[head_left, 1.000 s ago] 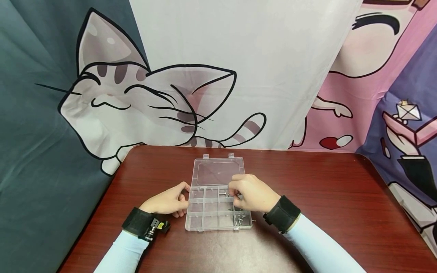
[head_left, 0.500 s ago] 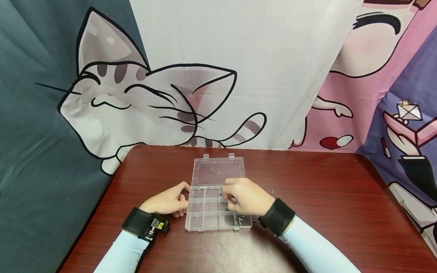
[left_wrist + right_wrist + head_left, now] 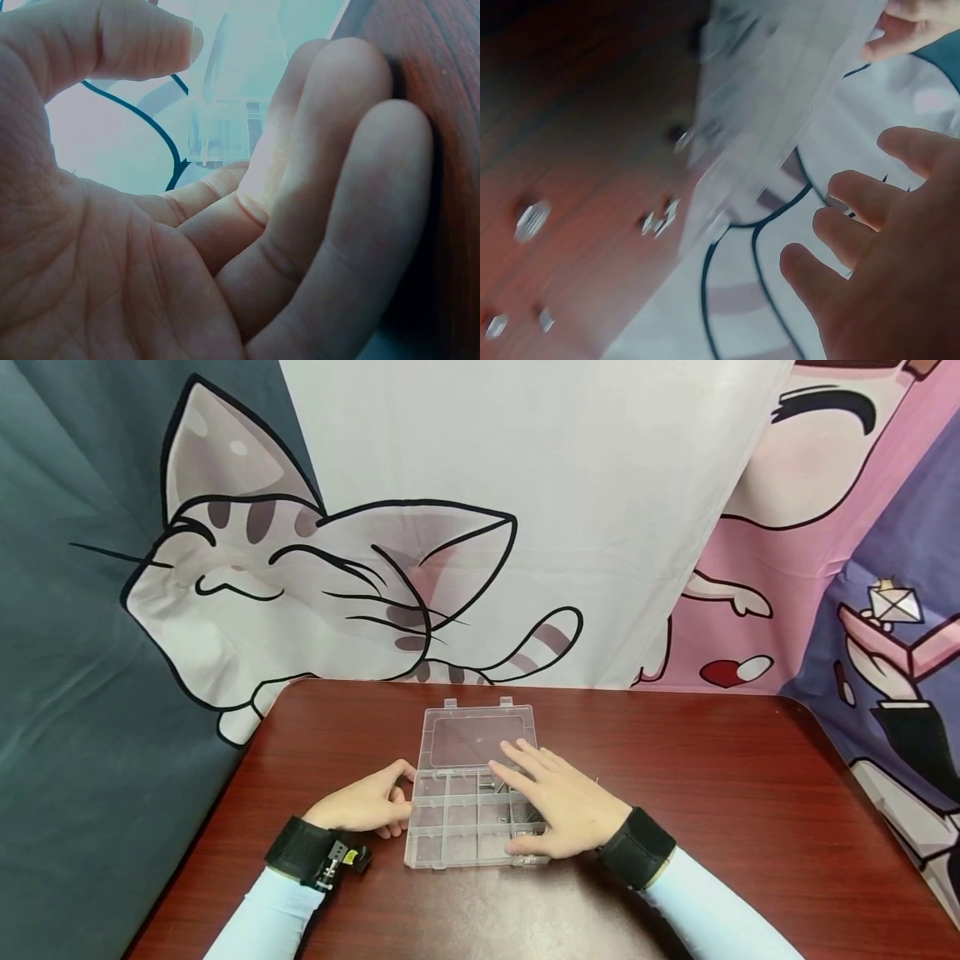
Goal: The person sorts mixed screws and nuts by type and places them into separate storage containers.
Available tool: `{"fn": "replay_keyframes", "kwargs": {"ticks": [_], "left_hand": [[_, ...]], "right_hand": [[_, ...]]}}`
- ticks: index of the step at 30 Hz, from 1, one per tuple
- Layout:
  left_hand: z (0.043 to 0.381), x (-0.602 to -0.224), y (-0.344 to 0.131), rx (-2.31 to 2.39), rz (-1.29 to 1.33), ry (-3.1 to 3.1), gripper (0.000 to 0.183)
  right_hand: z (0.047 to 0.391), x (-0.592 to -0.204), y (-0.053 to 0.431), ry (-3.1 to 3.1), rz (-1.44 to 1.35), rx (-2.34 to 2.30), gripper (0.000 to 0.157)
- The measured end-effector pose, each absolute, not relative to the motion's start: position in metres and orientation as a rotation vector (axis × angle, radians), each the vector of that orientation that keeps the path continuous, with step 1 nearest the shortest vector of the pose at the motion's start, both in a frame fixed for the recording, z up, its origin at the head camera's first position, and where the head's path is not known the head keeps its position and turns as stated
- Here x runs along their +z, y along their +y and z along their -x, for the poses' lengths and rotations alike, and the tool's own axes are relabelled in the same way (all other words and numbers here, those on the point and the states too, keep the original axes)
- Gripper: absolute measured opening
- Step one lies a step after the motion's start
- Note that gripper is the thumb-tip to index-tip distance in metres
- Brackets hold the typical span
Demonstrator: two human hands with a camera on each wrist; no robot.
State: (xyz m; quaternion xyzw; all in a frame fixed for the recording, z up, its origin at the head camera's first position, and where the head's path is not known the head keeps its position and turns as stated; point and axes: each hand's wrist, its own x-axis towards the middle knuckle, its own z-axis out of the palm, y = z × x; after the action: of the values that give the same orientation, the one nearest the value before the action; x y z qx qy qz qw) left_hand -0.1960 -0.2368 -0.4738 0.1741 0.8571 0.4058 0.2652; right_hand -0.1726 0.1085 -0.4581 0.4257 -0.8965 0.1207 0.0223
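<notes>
A clear plastic compartment box (image 3: pixel 461 818) lies on the table with its lid (image 3: pixel 480 739) folded back. Small metal pieces, apparently screws (image 3: pixel 491 783), sit in its right-hand compartments, partly hidden by my right hand (image 3: pixel 570 806). That hand hovers over the box's right side with its fingers spread and nothing held; the right wrist view also has the fingers (image 3: pixel 847 199) apart. At the box's left edge, my left hand (image 3: pixel 360 802) touches the side with thumb and index finger. The left wrist view shows its other fingers (image 3: pixel 330 165) loosely bent beside the tabletop.
Several small shiny metal pieces (image 3: pixel 532 221) lie loose on the brown table (image 3: pixel 675 752) to the right of the box; blur hides their exact kind. A printed cloth (image 3: pixel 600 443) hangs behind the table's far edge.
My right hand was pinched down into the right compartments and shifted slightly left; now its fingers are spread and it has lifted back to the right. The left hand stays put.
</notes>
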Motion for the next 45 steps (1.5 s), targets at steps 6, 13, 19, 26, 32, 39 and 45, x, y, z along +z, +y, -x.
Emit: {"fn": "replay_keyframes", "kwargs": {"ticks": [6, 13, 19, 26, 32, 39, 45], "left_hand": [[0.195, -0.474, -0.238, 1.097, -0.477, 2.318, 0.049], [0.195, -0.473, -0.239, 1.095, -0.468, 2.318, 0.048], [0.195, -0.473, -0.240, 1.095, -0.457, 2.324, 0.049], [0.194, -0.473, -0.240, 1.102, -0.457, 2.318, 0.049], [0.194, -0.473, -0.239, 1.101, -0.455, 2.318, 0.048], [0.195, -0.474, -0.238, 1.099, -0.456, 2.315, 0.049], [0.195, -0.474, -0.238, 1.093, -0.458, 2.319, 0.048]], "right_hand": [[0.181, -0.462, 0.141, -2.774, -1.227, 0.385, 0.097], [0.189, -0.469, 0.181, -2.763, -1.139, 0.412, 0.078], [0.194, -0.477, 0.204, -2.749, -1.123, 0.430, 0.052], [0.199, -0.490, 0.215, -2.607, -1.216, 0.397, 0.025], [0.197, -0.487, 0.211, -2.570, -1.192, 0.267, 0.015], [0.194, -0.485, 0.208, -2.589, -1.127, 0.237, 0.014], [0.195, -0.486, 0.207, -2.640, -1.081, 0.250, 0.014]]}}
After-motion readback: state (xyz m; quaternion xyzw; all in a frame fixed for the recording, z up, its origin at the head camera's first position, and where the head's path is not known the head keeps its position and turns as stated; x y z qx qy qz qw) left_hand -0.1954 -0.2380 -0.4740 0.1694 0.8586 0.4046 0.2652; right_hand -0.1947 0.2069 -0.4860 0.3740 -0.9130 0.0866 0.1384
